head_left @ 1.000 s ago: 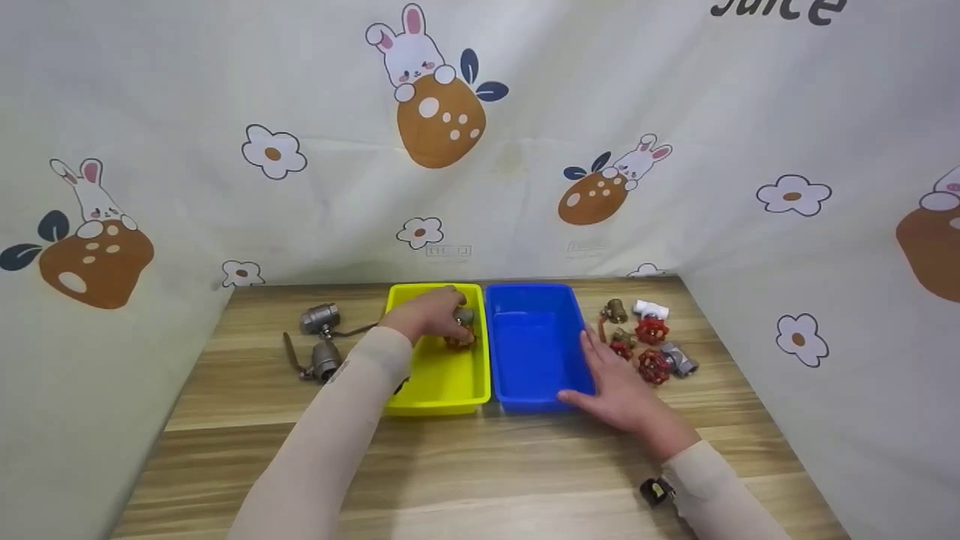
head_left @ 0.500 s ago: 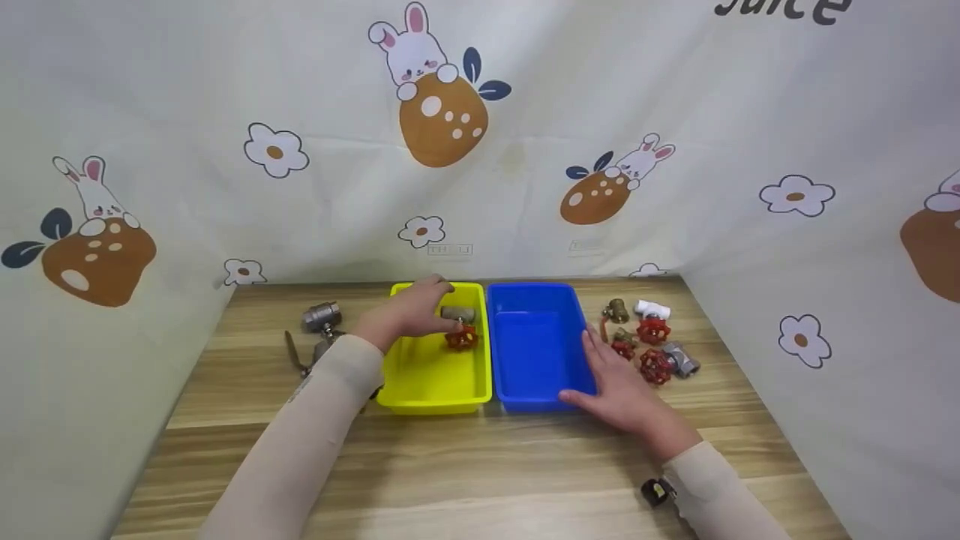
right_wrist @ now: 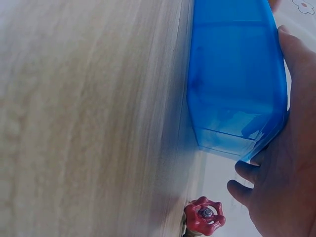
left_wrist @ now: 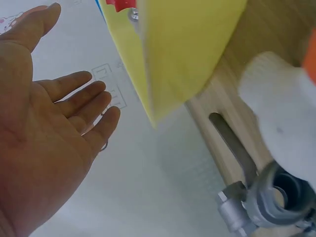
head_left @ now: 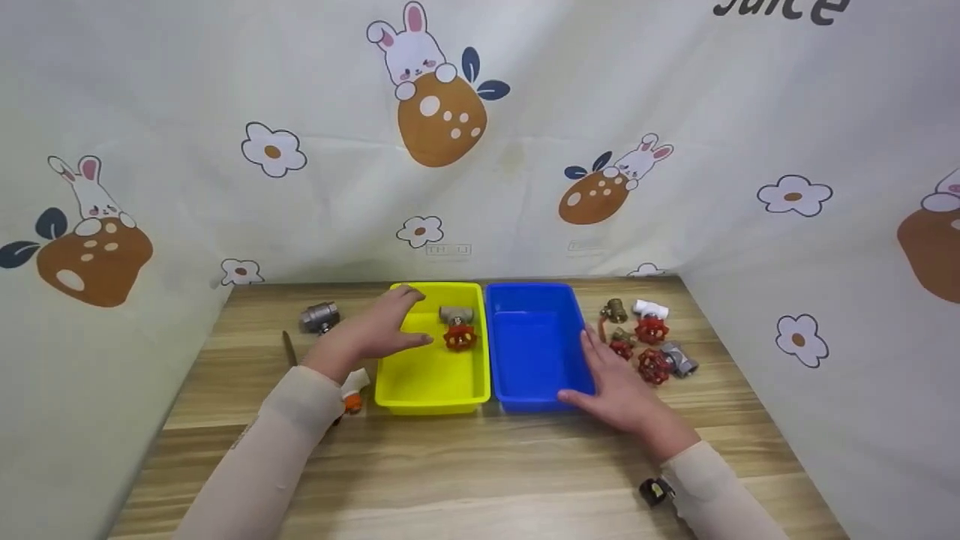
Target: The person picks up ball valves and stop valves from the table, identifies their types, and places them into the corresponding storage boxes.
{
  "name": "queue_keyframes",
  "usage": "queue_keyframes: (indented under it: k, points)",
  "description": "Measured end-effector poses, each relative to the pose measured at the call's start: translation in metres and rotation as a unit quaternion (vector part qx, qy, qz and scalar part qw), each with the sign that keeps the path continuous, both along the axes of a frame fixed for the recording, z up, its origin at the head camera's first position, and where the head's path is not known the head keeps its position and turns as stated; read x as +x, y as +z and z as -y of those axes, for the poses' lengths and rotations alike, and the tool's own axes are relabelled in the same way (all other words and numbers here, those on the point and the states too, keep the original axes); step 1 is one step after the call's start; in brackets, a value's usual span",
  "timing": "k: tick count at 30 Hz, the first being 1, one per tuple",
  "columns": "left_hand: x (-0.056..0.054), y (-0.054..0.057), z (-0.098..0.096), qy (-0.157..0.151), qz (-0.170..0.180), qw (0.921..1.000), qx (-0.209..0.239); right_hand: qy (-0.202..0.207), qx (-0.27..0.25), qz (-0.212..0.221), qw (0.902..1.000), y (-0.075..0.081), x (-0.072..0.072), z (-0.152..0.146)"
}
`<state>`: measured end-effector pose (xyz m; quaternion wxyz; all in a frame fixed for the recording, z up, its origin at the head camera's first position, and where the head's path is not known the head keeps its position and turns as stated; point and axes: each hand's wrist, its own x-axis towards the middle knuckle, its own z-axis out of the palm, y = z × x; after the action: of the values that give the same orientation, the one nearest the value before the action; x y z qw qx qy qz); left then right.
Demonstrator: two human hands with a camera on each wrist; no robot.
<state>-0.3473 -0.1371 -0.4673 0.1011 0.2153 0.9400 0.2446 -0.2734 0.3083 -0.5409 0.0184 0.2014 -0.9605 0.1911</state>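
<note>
- Left hand (head_left: 379, 326) wide and empty over the left rim of the yellow bin (head_left: 431, 377)!
- There's the red-wheeled valve (head_left: 459, 330), inside that bin, just right of that hand (the nearer one), lying with its pipe crosswise.
- Right hand (head_left: 619, 386), fingers straight, rests on the blue bin (head_left: 532, 352).

On tabletop (head_left: 517, 472): left bin (head_left: 431, 382) and right bin (head_left: 536, 352), side by side. In left bin: one handwheel valve (head_left: 459, 337), toward rear right. Left of bins: ball valves (head_left: 319, 318). Right: four valves (head_left: 652, 330). Behind: cloth backdrop (head_left: 517, 217).
</note>
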Motion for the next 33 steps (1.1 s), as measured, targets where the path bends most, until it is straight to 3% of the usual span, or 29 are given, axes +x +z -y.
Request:
queue_keyframes:
  k: [6, 14, 23, 33]
  points:
    - [0.023, -0.009, 0.014, 0.006, -0.008, 0.9999, -0.002, 0.0, -0.001, 0.0, 1.0, 0.002, 0.001, 0.0]
    - [0.044, -0.015, 0.023, 0.029, -0.015, 0.9994, 0.007, 0.001, -0.001, -0.001, 1.0, -0.001, -0.001, 0.0]
    - [0.053, -0.016, 0.032, 0.039, -0.026, 0.9988, 0.012, -0.007, -0.006, 0.004, 0.9999, -0.002, -0.001, 0.0]
    - [0.061, -0.026, 0.039, 0.045, -0.039, 0.9981, 0.018, -0.005, -0.003, 0.0, 1.0, -0.003, -0.001, 0.001]
